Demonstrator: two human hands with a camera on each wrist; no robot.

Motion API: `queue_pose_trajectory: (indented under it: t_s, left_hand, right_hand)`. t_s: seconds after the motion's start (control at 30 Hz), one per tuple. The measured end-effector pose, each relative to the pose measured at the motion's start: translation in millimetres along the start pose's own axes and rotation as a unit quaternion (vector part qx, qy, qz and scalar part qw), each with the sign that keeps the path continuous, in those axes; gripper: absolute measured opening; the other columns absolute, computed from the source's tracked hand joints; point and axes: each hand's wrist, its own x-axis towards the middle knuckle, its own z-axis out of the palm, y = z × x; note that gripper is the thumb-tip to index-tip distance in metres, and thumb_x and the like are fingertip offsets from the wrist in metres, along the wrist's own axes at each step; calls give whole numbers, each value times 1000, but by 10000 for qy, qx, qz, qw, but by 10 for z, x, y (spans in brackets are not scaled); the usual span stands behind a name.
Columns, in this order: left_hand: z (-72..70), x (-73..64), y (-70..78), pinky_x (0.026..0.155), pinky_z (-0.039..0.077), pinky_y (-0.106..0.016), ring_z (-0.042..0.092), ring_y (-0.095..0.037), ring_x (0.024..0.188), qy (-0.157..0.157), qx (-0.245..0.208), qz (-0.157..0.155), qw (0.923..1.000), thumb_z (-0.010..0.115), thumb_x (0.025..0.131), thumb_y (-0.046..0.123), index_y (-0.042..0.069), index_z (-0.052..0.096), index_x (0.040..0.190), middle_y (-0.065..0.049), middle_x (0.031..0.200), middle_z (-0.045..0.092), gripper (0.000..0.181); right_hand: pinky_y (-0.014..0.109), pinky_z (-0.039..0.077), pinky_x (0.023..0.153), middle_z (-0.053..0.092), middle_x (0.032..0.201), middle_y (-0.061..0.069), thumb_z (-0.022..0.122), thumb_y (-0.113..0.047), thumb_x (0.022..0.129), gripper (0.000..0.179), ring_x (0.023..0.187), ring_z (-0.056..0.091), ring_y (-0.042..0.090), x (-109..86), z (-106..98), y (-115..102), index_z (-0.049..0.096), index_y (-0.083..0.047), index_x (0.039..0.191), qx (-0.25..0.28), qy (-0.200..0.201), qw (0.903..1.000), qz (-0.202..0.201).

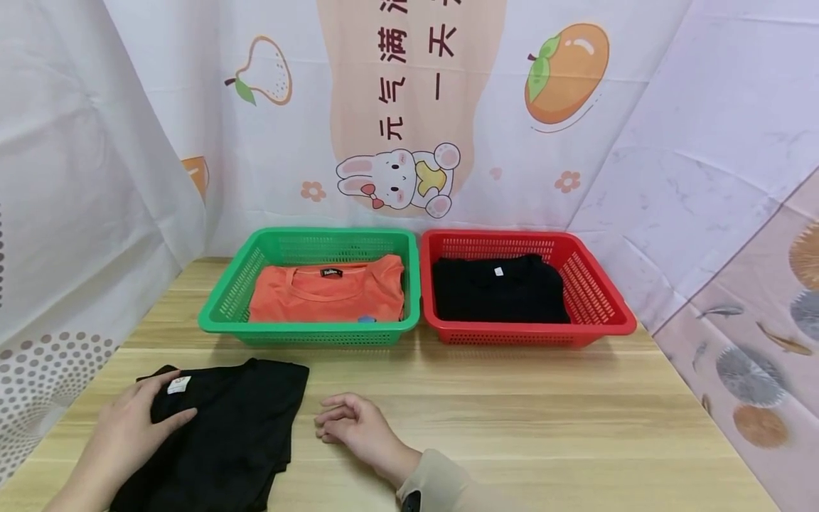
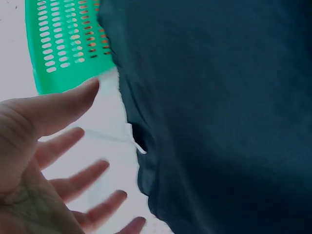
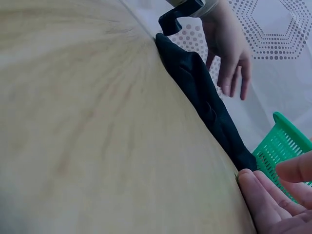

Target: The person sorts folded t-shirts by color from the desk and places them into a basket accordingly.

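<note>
A folded black garment lies flat at the front left of the table, a small white label near its far edge. Over its left side is my left hand, thumb and fingers spread. From the left wrist view, that hand is apart from the dark cloth and holds nothing. My right hand is just right of the garment, fingers loosely bent with nothing in them. In the right wrist view its fingertips are low at the tabletop, near the garment's end.
Behind the garment stands a green basket holding a folded orange T-shirt. Beside it, on the right, a red basket contains another folded black garment. A printed white cloth hangs behind the wooden table.
</note>
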Motion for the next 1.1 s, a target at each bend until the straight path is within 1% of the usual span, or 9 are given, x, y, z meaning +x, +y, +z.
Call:
queue_pose_trajectory:
  t_s: [0.1,0.17,0.3,0.43,0.53,0.7,0.93,1.0,1.1]
  left_hand:
    - [35,8,-102,95,23,-72,31,-64,115,-327,42,-252,9991,73,88,43,-12,33,141,-49,130,32,86]
    - [52,6,-154,96,21,-73,28,-65,116,-510,39,-424,9978,72,86,49,-13,28,142,-51,131,28,94]
    - [69,-13,-224,87,26,-78,21,-69,118,-775,-39,-900,9929,73,81,58,-11,19,148,-51,135,20,110]
    - [53,-34,-305,85,23,-78,16,-72,117,-1108,-84,-1270,9857,71,80,63,-12,9,150,-54,133,14,120]
    - [28,-28,-356,88,21,-72,22,-72,114,-1366,-1,-1254,9827,69,82,63,-19,6,146,-57,130,18,122]
    - [-11,6,-375,90,31,-73,31,-72,113,-1713,106,-1256,9771,68,83,63,-25,3,144,-57,133,21,124]
    - [-30,-2,-312,95,32,-74,28,-70,120,-1712,-400,-785,9813,74,86,44,-27,2,142,-58,133,19,116]
    - [-17,6,-273,96,32,-74,27,-69,122,-1830,-532,-698,9792,75,85,44,-25,1,144,-57,135,18,117]
    - [15,33,-201,97,31,-74,25,-69,124,-2100,-746,-754,9719,75,85,47,-19,-1,147,-55,139,16,118]
  right_hand:
    - [32,59,82,71,107,20,59,7,93,30,95,72,30,20,-9,7,60,5,123,66,-15,10000,51]
    - [33,59,82,71,107,21,59,7,93,31,96,71,31,30,-16,10,59,5,124,103,-35,9999,80]
    - [34,59,84,71,108,21,58,6,94,31,96,71,30,34,-34,11,58,5,125,173,-97,9997,135]
    - [35,59,85,70,110,24,57,7,94,32,96,71,31,38,-52,-3,57,6,125,295,-178,9993,157]
    - [36,59,86,69,111,26,57,7,94,32,96,72,30,41,-69,-20,56,6,126,377,-222,9989,174]
    - [36,59,86,70,112,24,57,5,94,34,94,71,24,11,-110,-46,56,4,128,395,-262,9984,313]
    - [43,57,90,68,119,22,56,7,94,42,98,71,26,-99,-201,-102,53,1,135,526,-597,9948,639]
    - [44,56,92,66,123,20,56,6,93,46,100,70,25,-132,-229,-129,51,-1,138,610,-723,9926,758]
    - [44,55,94,63,128,19,57,3,94,48,101,68,22,-171,-262,-165,48,-3,141,672,-834,9903,887]
